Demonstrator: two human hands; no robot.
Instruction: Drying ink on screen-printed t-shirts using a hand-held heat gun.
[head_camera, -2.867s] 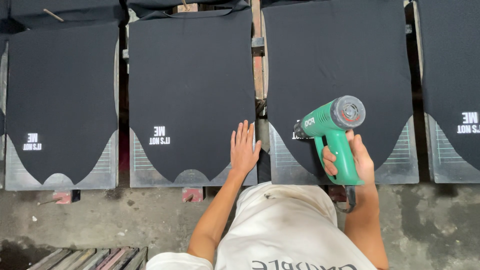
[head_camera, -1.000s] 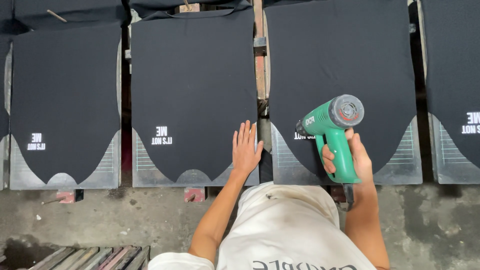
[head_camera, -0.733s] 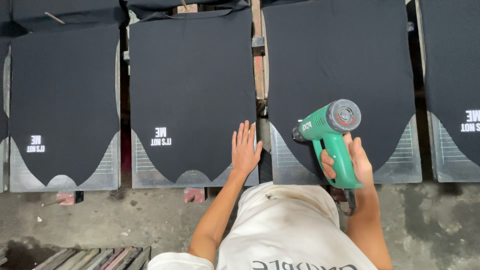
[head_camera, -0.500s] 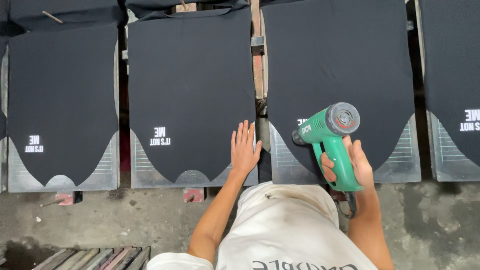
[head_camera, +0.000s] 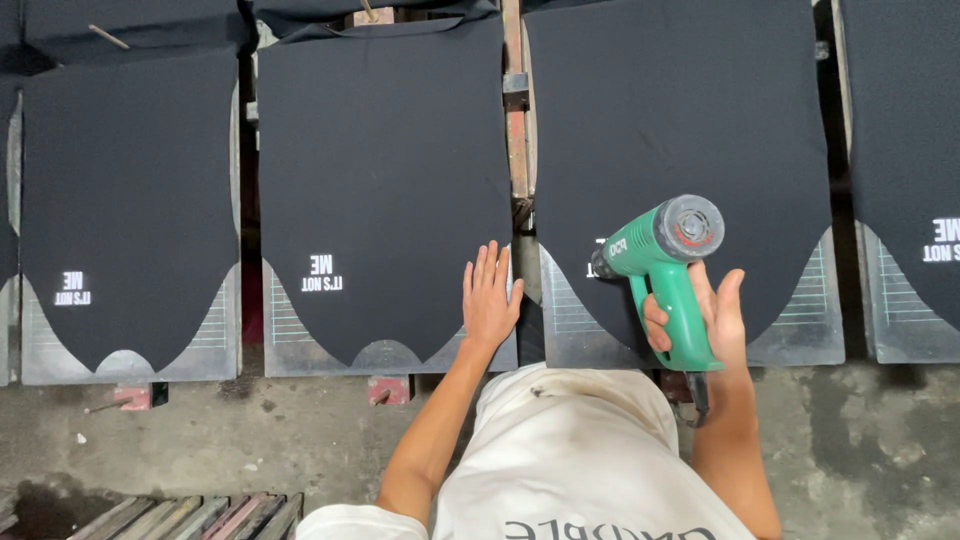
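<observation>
Near centre, right of the middle pallet: green heat gun (head_camera: 668, 272) gripped in right hand (head_camera: 712, 322). Fingers (head_camera: 655, 330) wrapped tight round the handle, thumb up on the right side, no gap visible. Nozzle aimed left and down at the small white print on the black garment (head_camera: 680, 130), hovering just above the cloth, apparently not touching. Cord hanging off the handle base toward the body.

Left hand (head_camera: 490, 300) flat and open, fingers spread, holding nothing; palm pressing the near right corner of the middle black garment (head_camera: 385, 170), just beside the gap between pallets.

Handling, as judged: gun rigid plastic, moderately light, front-heavy at the barrel; nozzle end likely hot, so best held by the handle only, as now. Grip looks secure, not slippery. Garments soft, thin, limp; stretched flat over metal pallets (head_camera: 800, 335) with ruled lines showing at the near edges. Prone to shifting or wrinkling if dragged, hence flat-palm pressure rather than pinching. Lifting best done at a hem edge.

Further out: another black garment (head_camera: 130, 200) with white print far left, one more (head_camera: 905, 150) cut off at the right edge. Red metal frame bar (head_camera: 516, 130) between middle and right pallets. Stained concrete floor (head_camera: 200, 440) near, wooden slats (head_camera: 190, 515) at near left.
</observation>
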